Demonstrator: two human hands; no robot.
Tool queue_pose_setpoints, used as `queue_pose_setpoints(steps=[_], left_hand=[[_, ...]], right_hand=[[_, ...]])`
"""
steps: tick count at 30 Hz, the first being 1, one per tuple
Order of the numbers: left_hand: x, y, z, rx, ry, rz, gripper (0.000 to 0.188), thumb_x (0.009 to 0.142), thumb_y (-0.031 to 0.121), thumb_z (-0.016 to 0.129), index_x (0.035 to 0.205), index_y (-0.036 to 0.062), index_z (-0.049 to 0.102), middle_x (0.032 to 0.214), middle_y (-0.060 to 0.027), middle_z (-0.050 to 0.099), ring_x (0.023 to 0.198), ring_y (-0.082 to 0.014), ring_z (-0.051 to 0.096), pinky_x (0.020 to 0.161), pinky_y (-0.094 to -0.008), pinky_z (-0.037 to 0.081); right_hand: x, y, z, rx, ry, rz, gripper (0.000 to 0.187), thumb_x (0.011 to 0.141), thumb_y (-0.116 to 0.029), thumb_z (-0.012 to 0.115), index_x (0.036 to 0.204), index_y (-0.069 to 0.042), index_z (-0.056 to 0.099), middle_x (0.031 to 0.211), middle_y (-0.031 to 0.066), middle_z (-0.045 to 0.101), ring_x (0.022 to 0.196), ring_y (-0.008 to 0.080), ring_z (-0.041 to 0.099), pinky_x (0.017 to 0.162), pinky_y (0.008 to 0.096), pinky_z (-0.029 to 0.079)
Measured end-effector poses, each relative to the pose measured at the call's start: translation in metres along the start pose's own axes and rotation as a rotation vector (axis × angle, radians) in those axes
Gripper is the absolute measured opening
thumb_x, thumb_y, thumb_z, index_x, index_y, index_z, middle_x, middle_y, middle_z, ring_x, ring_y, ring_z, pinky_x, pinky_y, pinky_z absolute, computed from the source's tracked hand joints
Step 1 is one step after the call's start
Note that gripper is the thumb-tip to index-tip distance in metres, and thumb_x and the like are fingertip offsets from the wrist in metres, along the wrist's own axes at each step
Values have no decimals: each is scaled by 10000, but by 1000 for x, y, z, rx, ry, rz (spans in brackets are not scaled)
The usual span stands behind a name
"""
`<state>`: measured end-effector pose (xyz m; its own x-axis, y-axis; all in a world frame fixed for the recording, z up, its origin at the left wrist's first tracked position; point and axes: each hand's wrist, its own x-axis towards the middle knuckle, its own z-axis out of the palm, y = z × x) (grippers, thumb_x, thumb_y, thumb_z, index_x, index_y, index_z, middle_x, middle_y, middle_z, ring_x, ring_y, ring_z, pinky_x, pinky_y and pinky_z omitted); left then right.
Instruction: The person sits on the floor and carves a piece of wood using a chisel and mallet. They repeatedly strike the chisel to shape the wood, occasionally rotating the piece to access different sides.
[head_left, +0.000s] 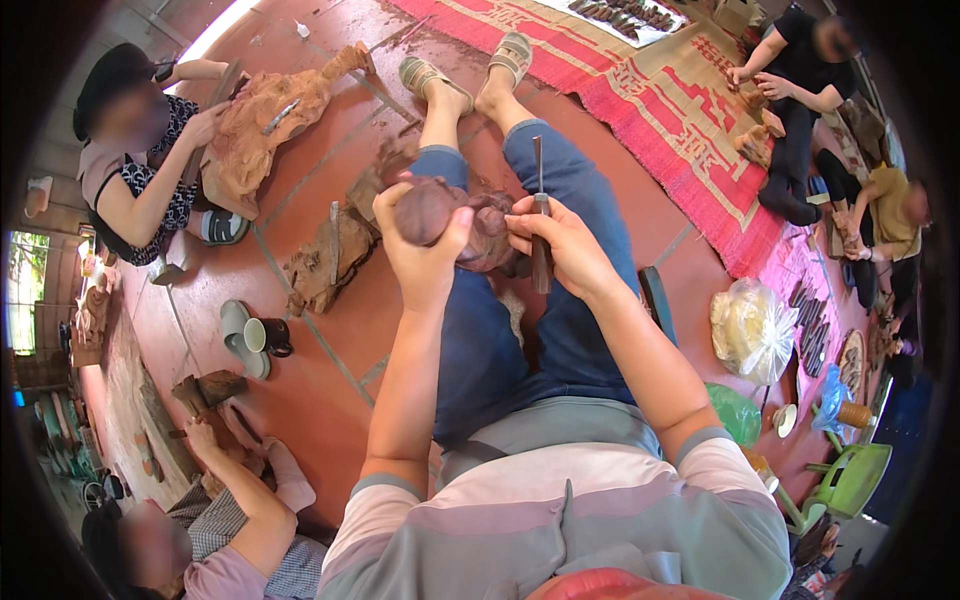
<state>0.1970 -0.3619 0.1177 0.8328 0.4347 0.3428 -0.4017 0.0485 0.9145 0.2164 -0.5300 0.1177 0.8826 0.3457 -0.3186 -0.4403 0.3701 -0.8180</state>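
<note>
My left hand (425,272) is wrapped round a reddish-brown wood carving (424,213) with rounded lumps, held over my lap between my knees. Its thumb presses on the near side of the ball-like part. My right hand (568,248) grips a carving chisel (541,262) by its dark wooden handle, fingers closed. The thin metal blade points up and away from me, and the handle end hangs below my fingers. The fingertips of that hand are close to the carving's right side; whether they touch it I cannot tell.
A rough wood block (330,262) with a tool on it lies left of my legs. Slippers (240,335) and a dark cup (272,337) are nearby. Co-workers sit left and far right, one with a large carving (265,135). A red mat (690,170) and plastic bag (752,330) lie right.
</note>
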Motion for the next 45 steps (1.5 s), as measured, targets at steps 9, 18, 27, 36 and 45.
queue_pose_setpoints(steps=[9,18,27,36,45], left_hand=[[-36,-19,-42,-20,-143,46,584,668,100,778,1136,68,429,1177,-86,467,1098,-208,523,1006,-370,377],[-51,-12,-75,-83,-247,25,547,647,118,792,1113,91,507,1410,-178,370,1276,-271,407,1046,-402,339],[-41,-29,-84,-117,-324,-63,554,673,48,756,1159,84,492,1487,-193,310,1365,-273,323,1096,-393,287],[-56,2,-84,358,19,40,719,717,1,720,1349,57,383,1481,-174,285,1336,-268,364,1093,-384,310],[-119,44,33,682,-861,499,596,828,162,549,1407,216,420,1245,-181,536,1142,-334,532,987,-546,356]], right_hand=[[-30,19,12,-462,20,10,166,896,-135,550,1022,-29,561,815,2,543,766,82,505,703,232,430],[-55,38,24,-131,17,28,137,913,-116,543,1024,-37,548,870,11,544,819,87,505,741,239,425],[-55,50,20,-237,51,-80,120,953,-134,523,1049,-62,526,1206,104,554,1025,145,565,884,288,448],[-71,7,-15,-337,-3,61,368,1028,-371,322,1180,-61,448,652,16,477,431,71,441,397,207,387],[-114,-21,-41,-728,-180,425,288,970,-217,422,1118,-13,562,846,64,599,611,136,571,447,230,424]])
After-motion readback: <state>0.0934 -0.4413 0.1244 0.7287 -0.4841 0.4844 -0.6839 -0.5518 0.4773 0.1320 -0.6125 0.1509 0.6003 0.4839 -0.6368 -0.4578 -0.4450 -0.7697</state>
